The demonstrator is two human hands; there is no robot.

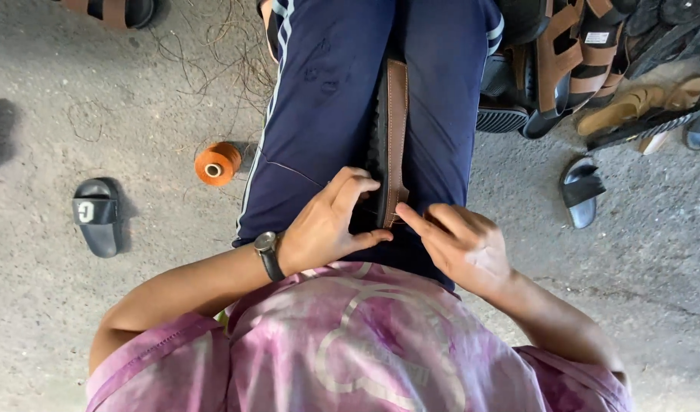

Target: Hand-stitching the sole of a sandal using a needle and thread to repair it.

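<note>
A person seated on a concrete floor grips a brown-and-black sandal wedged upright between the knees of dark blue track trousers. The left hand, a wristwatch on its wrist, is clamped on the near end of the sandal, fingers curled over its black sole side and thumb underneath. The right hand touches the same end from the other side, forefinger and thumb pinched together at the brown stitched edge, the other fingers loosely folded. A spool of orange thread lies on the floor just beside the left thigh, with loose strands of thread scattered beyond it. A single black slide lies well apart near the left edge of the floor. Another black slide rests to the right, below a heap of brown and black sandals piled in the upper right corner. The person wears a pink tie-dye shirt.
</note>
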